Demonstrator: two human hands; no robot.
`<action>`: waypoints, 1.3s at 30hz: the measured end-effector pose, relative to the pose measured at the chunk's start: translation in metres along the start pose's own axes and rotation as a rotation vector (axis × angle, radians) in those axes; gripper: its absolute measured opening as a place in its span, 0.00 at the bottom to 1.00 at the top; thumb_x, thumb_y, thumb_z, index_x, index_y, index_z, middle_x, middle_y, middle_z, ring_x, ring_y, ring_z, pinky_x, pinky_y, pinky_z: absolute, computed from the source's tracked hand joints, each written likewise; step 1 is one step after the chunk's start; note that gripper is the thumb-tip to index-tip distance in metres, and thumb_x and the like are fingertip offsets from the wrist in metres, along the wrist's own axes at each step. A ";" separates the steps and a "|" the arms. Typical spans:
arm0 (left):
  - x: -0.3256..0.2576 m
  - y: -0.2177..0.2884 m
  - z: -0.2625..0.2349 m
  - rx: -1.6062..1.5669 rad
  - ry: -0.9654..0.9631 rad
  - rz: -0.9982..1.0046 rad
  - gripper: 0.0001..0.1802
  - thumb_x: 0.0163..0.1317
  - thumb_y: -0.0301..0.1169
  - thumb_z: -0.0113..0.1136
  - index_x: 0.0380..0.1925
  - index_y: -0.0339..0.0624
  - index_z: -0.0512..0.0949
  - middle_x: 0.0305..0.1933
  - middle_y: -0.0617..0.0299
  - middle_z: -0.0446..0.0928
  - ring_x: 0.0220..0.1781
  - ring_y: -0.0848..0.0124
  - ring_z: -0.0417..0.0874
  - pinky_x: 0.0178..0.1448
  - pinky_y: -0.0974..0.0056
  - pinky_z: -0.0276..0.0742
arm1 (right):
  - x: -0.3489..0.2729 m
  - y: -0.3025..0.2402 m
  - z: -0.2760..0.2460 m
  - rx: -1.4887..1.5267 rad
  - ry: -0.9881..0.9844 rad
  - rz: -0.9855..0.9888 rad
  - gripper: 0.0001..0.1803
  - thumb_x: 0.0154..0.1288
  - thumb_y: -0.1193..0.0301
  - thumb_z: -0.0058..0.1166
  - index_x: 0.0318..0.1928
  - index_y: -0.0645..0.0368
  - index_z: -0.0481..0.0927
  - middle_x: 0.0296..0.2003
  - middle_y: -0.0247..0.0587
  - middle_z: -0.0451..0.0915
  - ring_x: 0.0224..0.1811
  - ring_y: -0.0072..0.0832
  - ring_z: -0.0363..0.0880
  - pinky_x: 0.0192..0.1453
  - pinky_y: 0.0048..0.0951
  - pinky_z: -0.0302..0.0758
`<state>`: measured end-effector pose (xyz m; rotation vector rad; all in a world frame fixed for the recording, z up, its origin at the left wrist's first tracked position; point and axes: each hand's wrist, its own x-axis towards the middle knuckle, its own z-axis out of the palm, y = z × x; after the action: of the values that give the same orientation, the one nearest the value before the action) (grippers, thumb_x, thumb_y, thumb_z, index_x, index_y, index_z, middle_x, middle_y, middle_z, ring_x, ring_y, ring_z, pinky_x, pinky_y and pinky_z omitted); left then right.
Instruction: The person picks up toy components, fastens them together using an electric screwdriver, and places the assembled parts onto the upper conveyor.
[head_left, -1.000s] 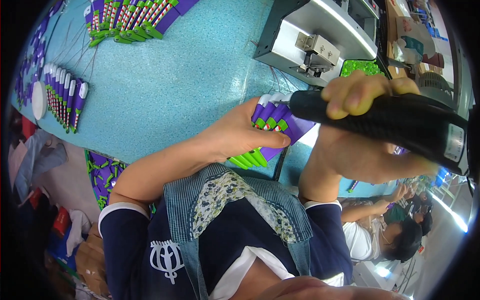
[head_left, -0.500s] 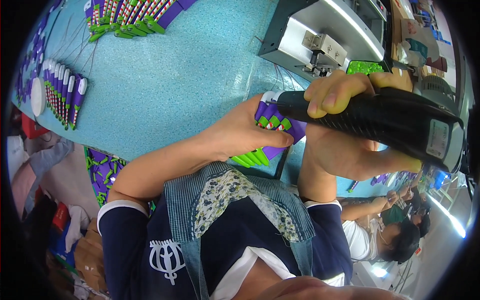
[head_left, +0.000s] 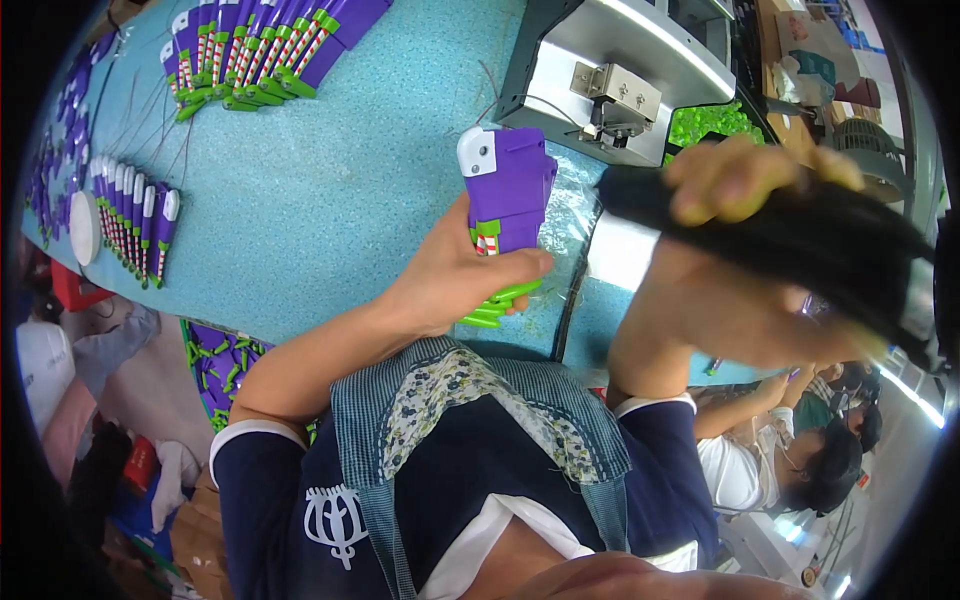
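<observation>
My left hand (head_left: 440, 272) grips a stack of purple plastic pieces (head_left: 508, 185) with white ends, red-striped edges and green tips. The thumb presses across their lower part, and the white end of the uppermost piece, with a dark round spot in it, points away from me. To the right, my right hand (head_left: 705, 290) is wrapped around a black electric screwdriver (head_left: 840, 240). Both that hand and the tool are smeared by motion. The screwdriver's front end sits apart from the stack, to its right; its bit cannot be made out.
Similar pieces lie fanned out at the table's far left (head_left: 270, 45) and left edge (head_left: 135, 225), by a white round disc (head_left: 85, 228). A metal machine (head_left: 620, 85) stands ahead, with green parts (head_left: 715, 125) beside it. Another person (head_left: 770, 465) sits at right.
The screwdriver has come away from the stack toward the right. My left hand has tilted the stack more upright, so the top piece's broad purple face shows.
</observation>
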<state>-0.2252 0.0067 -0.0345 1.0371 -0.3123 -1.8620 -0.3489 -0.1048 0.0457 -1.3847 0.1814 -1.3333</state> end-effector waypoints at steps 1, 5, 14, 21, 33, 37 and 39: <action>0.000 0.000 0.001 0.006 -0.011 -0.005 0.26 0.52 0.24 0.67 0.47 0.36 0.63 0.30 0.60 0.73 0.23 0.73 0.77 0.24 0.67 0.75 | 0.015 -0.002 -0.009 -0.046 -0.033 -0.084 0.49 0.56 0.27 0.33 0.51 0.63 0.70 0.28 0.45 0.77 0.22 0.33 0.75 0.30 0.34 0.73; -0.002 0.000 0.000 0.008 -0.038 -0.121 0.30 0.52 0.25 0.67 0.52 0.38 0.60 0.30 0.59 0.73 0.23 0.72 0.77 0.22 0.67 0.74 | 0.041 0.019 -0.036 0.119 -0.093 -0.071 0.49 0.54 0.26 0.32 0.48 0.62 0.73 0.29 0.50 0.78 0.28 0.35 0.78 0.33 0.31 0.76; -0.009 0.003 0.003 0.035 -0.039 -0.210 0.25 0.53 0.27 0.66 0.49 0.39 0.66 0.36 0.58 0.77 0.25 0.72 0.78 0.25 0.68 0.76 | 0.012 -0.005 -0.003 -0.008 0.001 0.051 0.51 0.52 0.23 0.26 0.50 0.60 0.71 0.26 0.43 0.74 0.22 0.32 0.72 0.31 0.34 0.69; -0.011 0.004 0.005 0.064 -0.052 -0.230 0.27 0.53 0.26 0.65 0.51 0.39 0.63 0.37 0.58 0.77 0.25 0.72 0.78 0.25 0.67 0.76 | 0.004 0.005 -0.003 -0.015 -0.038 0.009 0.52 0.53 0.24 0.26 0.53 0.60 0.71 0.25 0.42 0.75 0.21 0.30 0.72 0.28 0.32 0.69; -0.027 0.024 -0.023 -0.101 0.149 0.268 0.19 0.58 0.29 0.60 0.49 0.33 0.72 0.27 0.60 0.77 0.20 0.72 0.78 0.24 0.69 0.75 | 0.033 -0.007 -0.027 0.010 -0.094 -0.044 0.50 0.55 0.26 0.30 0.51 0.63 0.71 0.28 0.47 0.76 0.25 0.34 0.74 0.33 0.35 0.71; -0.018 0.013 -0.018 -0.152 0.113 0.130 0.19 0.60 0.29 0.58 0.51 0.33 0.72 0.26 0.60 0.77 0.20 0.72 0.78 0.24 0.69 0.75 | 0.035 0.018 -0.027 0.057 -0.063 -0.039 0.51 0.53 0.24 0.30 0.48 0.63 0.73 0.27 0.48 0.76 0.25 0.34 0.76 0.31 0.33 0.73; -0.013 0.008 -0.010 -0.175 -0.073 -0.140 0.22 0.56 0.28 0.64 0.49 0.35 0.70 0.37 0.58 0.79 0.25 0.72 0.81 0.26 0.68 0.79 | 0.034 0.020 -0.027 -0.036 -0.059 -0.076 0.51 0.53 0.24 0.28 0.49 0.62 0.72 0.26 0.48 0.77 0.25 0.34 0.76 0.31 0.31 0.74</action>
<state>-0.2108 0.0151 -0.0292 0.8922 -0.1191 -2.0170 -0.3470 -0.1528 0.0428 -1.4722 0.1141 -1.3555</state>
